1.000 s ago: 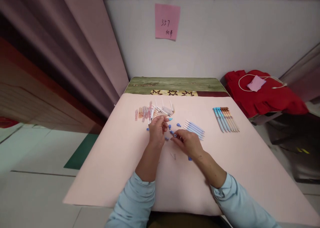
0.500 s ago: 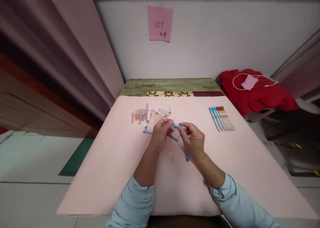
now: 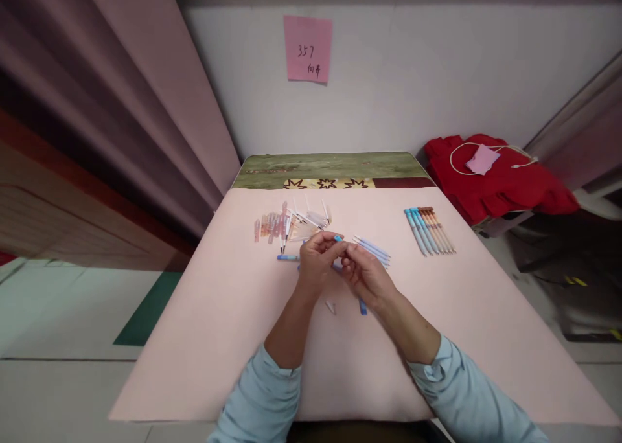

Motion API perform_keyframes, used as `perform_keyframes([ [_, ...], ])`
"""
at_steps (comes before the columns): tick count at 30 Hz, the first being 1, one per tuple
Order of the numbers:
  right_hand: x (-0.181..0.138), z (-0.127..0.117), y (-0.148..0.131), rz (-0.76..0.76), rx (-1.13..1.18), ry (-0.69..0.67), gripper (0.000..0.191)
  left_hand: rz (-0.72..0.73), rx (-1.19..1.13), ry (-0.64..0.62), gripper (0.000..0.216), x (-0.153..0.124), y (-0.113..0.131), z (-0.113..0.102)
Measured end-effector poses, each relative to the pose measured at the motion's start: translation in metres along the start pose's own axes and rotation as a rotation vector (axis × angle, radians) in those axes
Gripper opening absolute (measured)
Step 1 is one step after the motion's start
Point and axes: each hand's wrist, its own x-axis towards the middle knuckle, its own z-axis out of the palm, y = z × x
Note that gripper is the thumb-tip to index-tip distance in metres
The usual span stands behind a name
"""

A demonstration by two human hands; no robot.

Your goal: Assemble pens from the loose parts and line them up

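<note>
My left hand (image 3: 318,260) is closed over a light-blue pen part (image 3: 338,238), whose end pokes out above the fingers. Fingers pinched, my right hand (image 3: 368,272) meets the left fingertips; what lies between them is hidden. Just beyond the right hand lie several pale-blue pen barrels (image 3: 374,249) side by side. A blue piece (image 3: 363,307) shows below the right wrist, partly covered. Left of my hands lies a blue pen part (image 3: 287,258). Small clear bits (image 3: 330,307) lie on the table between my forearms.
A pile of white refills (image 3: 306,219) and clear pinkish pieces (image 3: 275,225) spreads at the back left. To the right, a row of blue and brown pens (image 3: 429,232) lies on the pink-covered table (image 3: 233,339). Red cloth (image 3: 510,184) with a cable sits beyond the table's right edge.
My hands have come closer together, and the light-blue pen part is now mostly hidden by fingers. The right hand has shifted left and down, uncovering the pale-blue barrels behind it.
</note>
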Motion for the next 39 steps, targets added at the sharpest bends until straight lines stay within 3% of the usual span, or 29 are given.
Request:
perform_keyframes([
  [4, 0.004, -0.007, 0.003, 0.063, 0.105, -0.007, 0.019, 0.214, 0.225, -0.005, 0.018, 0.000, -0.003, -0.003],
  [8, 0.008, -0.011, 0.004, 0.077, 0.134, -0.027, 0.016, 0.327, 0.373, -0.025, 0.017, -0.002, 0.000, -0.004],
  [13, 0.007, -0.009, 0.002, 0.109, 0.145, 0.028, 0.008, 0.281, 0.228, 0.046, 0.035, -0.004, 0.006, 0.001],
  [18, 0.006, -0.010, 0.003, 0.085, 0.047, 0.001, 0.012, 0.227, 0.108, 0.158, 0.058, -0.007, 0.011, 0.004],
  [27, 0.005, -0.009, 0.004, 0.003, -0.030, -0.152, 0.022, 0.407, 0.397, 0.061, 0.029, -0.017, 0.010, 0.004],
  [33, 0.003, -0.004, 0.000, -0.023, -0.107, -0.147, 0.021, 0.459, 0.484, 0.027, 0.026, -0.016, 0.006, 0.000],
  [39, 0.005, -0.009, 0.002, -0.009, -0.059, -0.108, 0.018, 0.438, 0.416, 0.055, 0.017, -0.018, 0.010, 0.004],
])
